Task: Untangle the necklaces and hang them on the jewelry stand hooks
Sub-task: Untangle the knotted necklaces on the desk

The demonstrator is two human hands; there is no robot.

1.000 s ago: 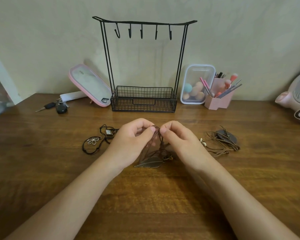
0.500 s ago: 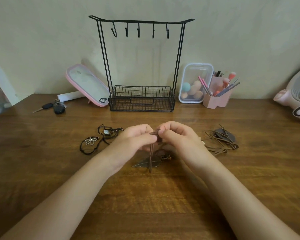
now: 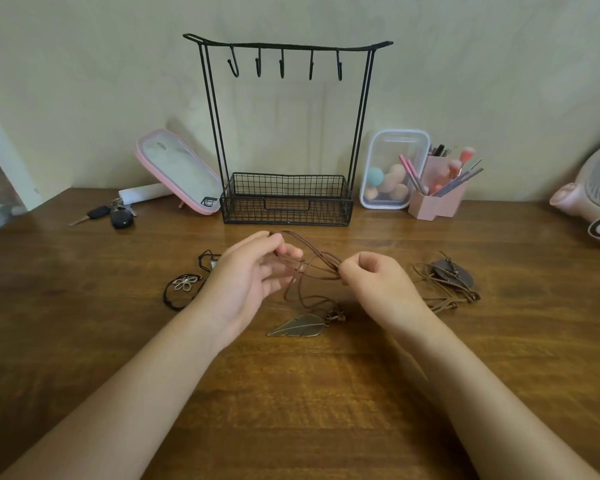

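Note:
A brown cord necklace (image 3: 312,268) stretches between my two hands above the table, its bronze leaf pendant (image 3: 298,325) lying flat on the wood below. My left hand (image 3: 246,282) pinches the cord's left loop between thumb and fingertips. My right hand (image 3: 378,282) pinches the cord's right end in curled fingers. The black wire jewelry stand (image 3: 286,50) rises behind, its several hooks bare. A black cord necklace with a flower pendant (image 3: 186,284) lies left of my left hand. Another brown cord necklace with a dark pendant (image 3: 447,278) lies tangled to the right.
A wire basket (image 3: 286,200) forms the stand's base. A pink-framed mirror (image 3: 179,171) leans at the back left, with keys (image 3: 113,214) beside it. At the back right stand a clear box of sponges (image 3: 392,169), a pink brush holder (image 3: 437,195) and a pink fan (image 3: 596,195).
My hands have moved apart, drawing the brown cord out into open loops between them. The leaf pendant stays on the table.

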